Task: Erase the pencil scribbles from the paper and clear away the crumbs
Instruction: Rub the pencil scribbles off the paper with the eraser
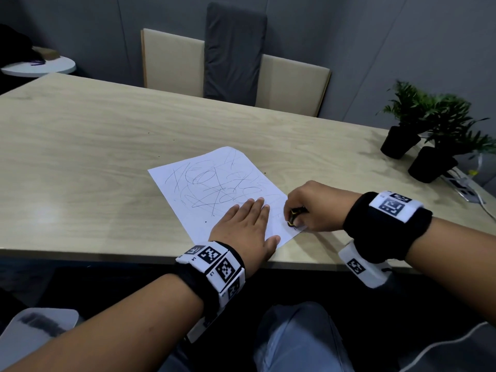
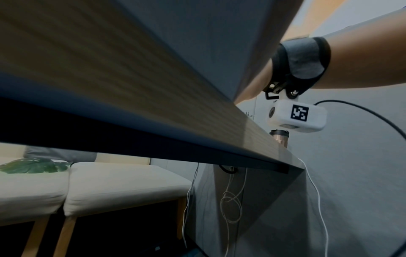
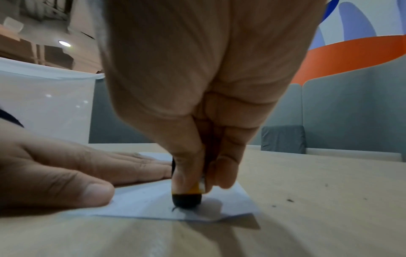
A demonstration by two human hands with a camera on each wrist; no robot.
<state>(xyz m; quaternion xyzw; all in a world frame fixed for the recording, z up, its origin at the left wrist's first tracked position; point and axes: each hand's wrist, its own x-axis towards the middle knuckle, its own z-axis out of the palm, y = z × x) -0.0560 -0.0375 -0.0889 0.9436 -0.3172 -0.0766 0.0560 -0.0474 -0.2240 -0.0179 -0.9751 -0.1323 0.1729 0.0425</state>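
**Eraser on the near corner of a scribbled sheet**

A white sheet of paper (image 1: pixel 214 191) lies on a pale wooden table (image 1: pixel 94 146), turned at an angle, close to the table's near edge. Pencil scribbles (image 1: pixel 214 183) cover most of its middle and far part.

The left hand (image 1: pixel 247 229) lies flat on the near part of the sheet, palm down, fingers straight and close together, thumb out to the side near the paper's edge.

The right hand (image 1: pixel 314 208) has its fingers curled round a small eraser (image 3: pixel 186 196), pinching it between thumb and fingertips. The eraser has a yellow band and a dark tip, and it stands upright with that tip pressed on the paper at the near right corner, just beside the left hand's thumb. A short dark mark sits at the tip.

A few dark crumbs (image 3: pixel 290 200) lie on the bare table to the right of the sheet.

Two potted plants (image 1: pixel 426 130) stand at the far right of the table, well apart from the paper.
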